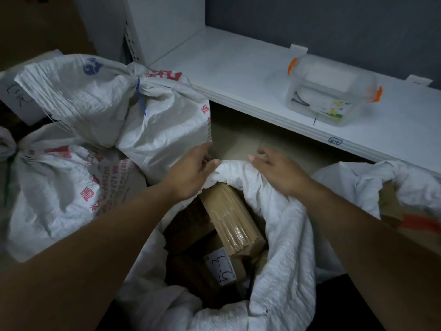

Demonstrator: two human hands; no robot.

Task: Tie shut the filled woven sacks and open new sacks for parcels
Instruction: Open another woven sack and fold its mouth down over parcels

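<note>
Currently left hand (191, 174) and right hand (278, 174) pinch rim of limp white woven sack (286, 247); brown cardboard parcels (230, 211) below grip, likely heavy.

Two bare forearms (100, 235), bare left grip (191, 174), bare right grip (278, 174)

Deep in the middle sack (286, 247), toward six o'clock, the lower parcels (188, 271) sink into shadow, while another sack (410, 180) at three o'clock runs off the edge.

A white label (220, 268) on a parcel (239, 265) in the open sack (286, 235) is showing handwritten "5-3"; red characters (84, 194) are running down the tied sack (43, 187), unreadably blurred.
</note>
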